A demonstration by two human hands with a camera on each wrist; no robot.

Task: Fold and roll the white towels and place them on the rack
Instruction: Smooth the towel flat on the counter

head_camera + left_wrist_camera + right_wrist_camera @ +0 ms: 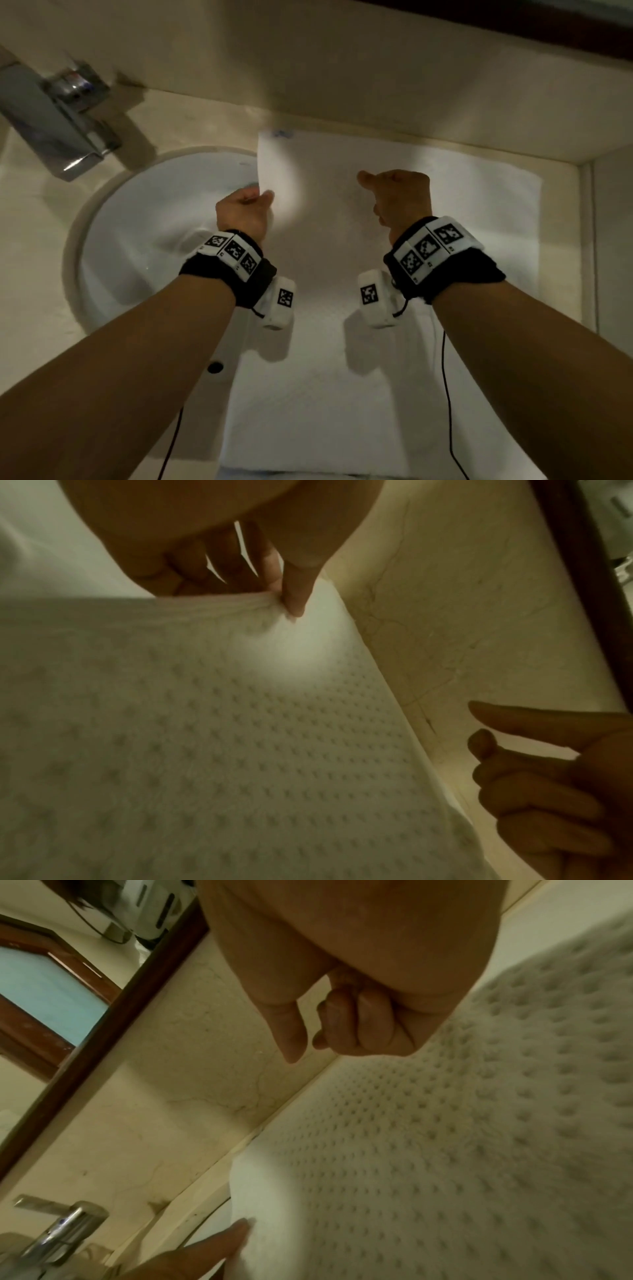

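A white dotted towel (342, 377) lies spread flat on the counter beside the sink, reaching from the back wall to the near edge. My left hand (245, 209) pinches the towel's left edge between thumb and fingers; in the left wrist view the left hand (291, 599) bunches the towel (205, 723) hem slightly. My right hand (394, 192) hovers over the middle of the towel's far half. In the right wrist view the right hand (342, 1031) has curled fingers, a thumb sticking out and nothing in it, above the towel (445, 1150).
A round white sink basin (144, 240) lies left of the towel, with a chrome faucet (58, 113) at the back left. A beige backsplash (342, 85) bounds the counter behind, and a side wall (613, 240) closes the right. A dark-framed mirror (103, 1015) hangs above.
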